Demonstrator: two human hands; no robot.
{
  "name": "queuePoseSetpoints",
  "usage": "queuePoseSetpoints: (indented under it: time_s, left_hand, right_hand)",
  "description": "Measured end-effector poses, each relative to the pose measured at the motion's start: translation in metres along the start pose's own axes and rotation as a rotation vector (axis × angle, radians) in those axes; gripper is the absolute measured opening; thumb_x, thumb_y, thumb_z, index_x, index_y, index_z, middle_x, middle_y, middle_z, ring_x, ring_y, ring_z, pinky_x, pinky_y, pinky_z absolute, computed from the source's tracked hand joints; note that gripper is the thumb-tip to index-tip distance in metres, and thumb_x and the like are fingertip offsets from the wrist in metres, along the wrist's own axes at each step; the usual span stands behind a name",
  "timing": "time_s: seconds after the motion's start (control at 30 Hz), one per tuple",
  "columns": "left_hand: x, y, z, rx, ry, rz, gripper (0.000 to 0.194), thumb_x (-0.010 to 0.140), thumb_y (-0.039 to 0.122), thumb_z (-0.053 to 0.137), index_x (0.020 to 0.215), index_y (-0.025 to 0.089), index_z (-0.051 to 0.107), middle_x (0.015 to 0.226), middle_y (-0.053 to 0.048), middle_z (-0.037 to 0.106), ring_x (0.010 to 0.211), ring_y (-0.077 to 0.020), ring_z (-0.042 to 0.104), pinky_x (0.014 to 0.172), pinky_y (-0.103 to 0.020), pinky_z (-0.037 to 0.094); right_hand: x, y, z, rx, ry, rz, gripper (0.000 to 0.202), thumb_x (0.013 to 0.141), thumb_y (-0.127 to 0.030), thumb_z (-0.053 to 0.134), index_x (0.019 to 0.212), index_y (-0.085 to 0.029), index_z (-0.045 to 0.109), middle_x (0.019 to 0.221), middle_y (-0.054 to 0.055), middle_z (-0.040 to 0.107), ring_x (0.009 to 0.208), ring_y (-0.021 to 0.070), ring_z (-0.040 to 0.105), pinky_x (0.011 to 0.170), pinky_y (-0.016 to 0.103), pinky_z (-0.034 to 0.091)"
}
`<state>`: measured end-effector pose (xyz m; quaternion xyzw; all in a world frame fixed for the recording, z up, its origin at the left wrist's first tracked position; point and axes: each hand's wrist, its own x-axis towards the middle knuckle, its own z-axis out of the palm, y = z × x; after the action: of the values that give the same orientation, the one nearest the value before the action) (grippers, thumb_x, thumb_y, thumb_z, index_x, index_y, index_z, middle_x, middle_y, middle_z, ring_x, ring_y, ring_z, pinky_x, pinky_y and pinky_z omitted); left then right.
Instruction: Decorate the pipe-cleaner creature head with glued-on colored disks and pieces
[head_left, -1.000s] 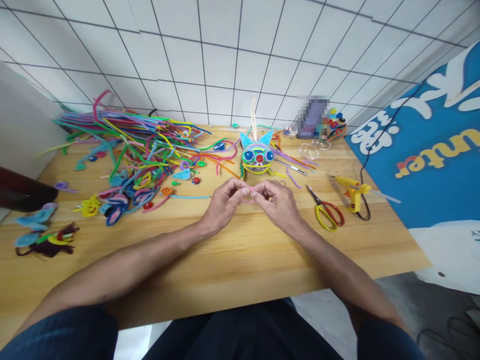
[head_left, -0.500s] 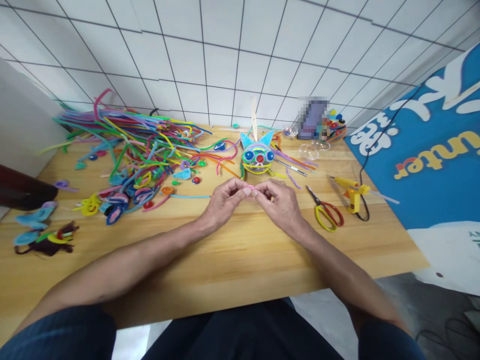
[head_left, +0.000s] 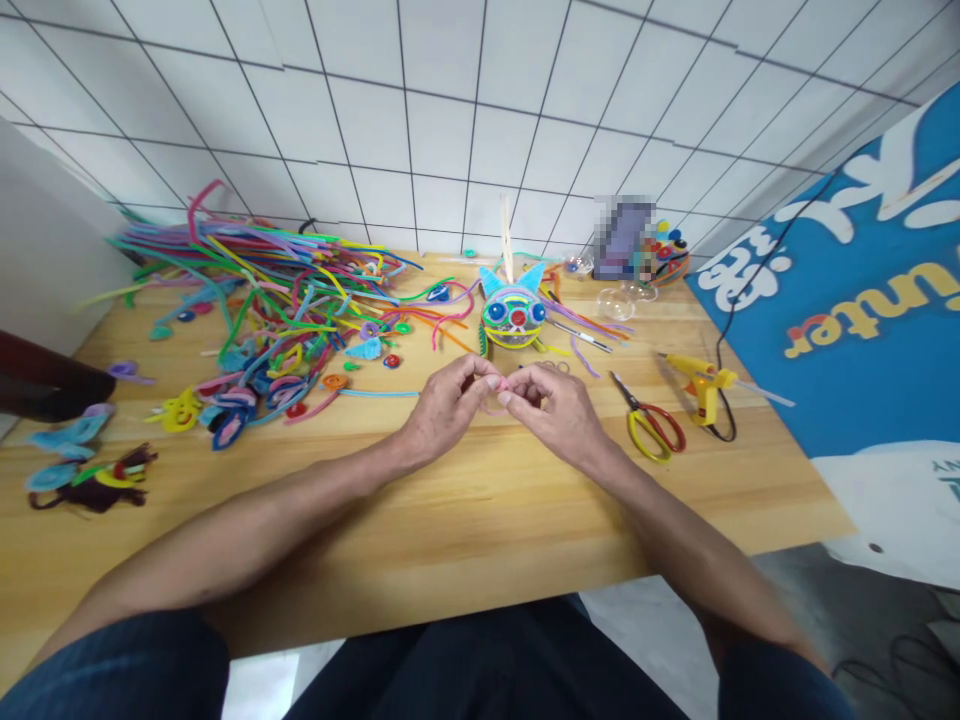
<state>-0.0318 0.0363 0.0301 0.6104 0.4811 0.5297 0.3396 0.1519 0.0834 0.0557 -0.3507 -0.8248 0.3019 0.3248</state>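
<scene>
Between my fingertips, near the middle of the table, is a small pink pipe cleaner piece (head_left: 504,384), mostly hidden by the fingers. My left hand (head_left: 452,402) pinches it from the left, and my right hand (head_left: 553,408) pinches it from the right, the fingertips nearly touching. Part of a pink strand curves below the fingers. Just behind my hands stands a round face figure (head_left: 516,318) with blue ears, blue eyes and a red nose. A light blue pipe cleaner (head_left: 379,393) lies left of my left hand.
A large heap of colourful pipe cleaners (head_left: 255,270) covers the back left. Scissors (head_left: 649,420) and a yellow glue gun (head_left: 701,385) lie to the right. Clear domes (head_left: 616,304) stand behind them. A brown figure (head_left: 101,485) is at far left.
My fingertips have shifted slightly around the pink piece, and a pink strand now shows below them. My right fingers are bent differently. The things on the table have stayed put.
</scene>
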Motion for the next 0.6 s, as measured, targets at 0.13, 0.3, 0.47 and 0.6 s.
queuePoseSetpoints:
  time_s: [0.13, 0.3, 0.47, 0.6]
  left_hand:
    - [-0.004, 0.000, 0.008, -0.153, 0.079, -0.055, 0.019, 0.098, 0.035, 0.062, 0.092, 0.018, 0.066, 0.084, -0.002, 0.068, 0.078, -0.0149, 0.061, 0.073, -0.026, 0.049]
    - [-0.007, -0.001, 0.013, -0.279, 0.138, -0.088, 0.024, 0.096, 0.041, 0.067, 0.091, 0.018, 0.065, 0.084, -0.001, 0.068, 0.074, -0.0133, 0.059, 0.070, -0.025, 0.049]
    - [-0.008, -0.002, 0.013, -0.286, 0.171, -0.082, 0.021, 0.096, 0.039, 0.068, 0.091, 0.019, 0.066, 0.087, -0.001, 0.068, 0.077, -0.0131, 0.058, 0.074, -0.026, 0.049]
    - [-0.009, -0.001, 0.014, -0.300, 0.204, -0.077, 0.023, 0.095, 0.041, 0.068, 0.091, 0.019, 0.066, 0.083, -0.001, 0.067, 0.073, -0.0126, 0.056, 0.071, -0.026, 0.047]
  right_hand:
    - [-0.003, 0.002, 0.008, 0.038, 0.062, 0.037, 0.021, 0.093, -0.033, 0.069, 0.077, -0.020, 0.068, 0.065, -0.002, 0.061, 0.058, 0.0107, 0.052, 0.058, 0.026, 0.039]
    - [-0.006, 0.001, 0.015, 0.168, 0.083, 0.067, 0.016, 0.093, -0.036, 0.070, 0.091, -0.021, 0.073, 0.079, 0.001, 0.069, 0.069, 0.0139, 0.063, 0.063, 0.027, 0.048]
    - [-0.008, 0.002, 0.015, 0.180, 0.142, 0.021, 0.016, 0.098, -0.035, 0.066, 0.094, -0.023, 0.075, 0.087, 0.002, 0.067, 0.071, 0.0140, 0.063, 0.064, 0.029, 0.049]
    - [-0.006, -0.002, 0.015, 0.080, 0.203, -0.057, 0.013, 0.094, -0.028, 0.070, 0.085, -0.023, 0.078, 0.074, 0.000, 0.062, 0.071, 0.0147, 0.057, 0.065, 0.030, 0.044]
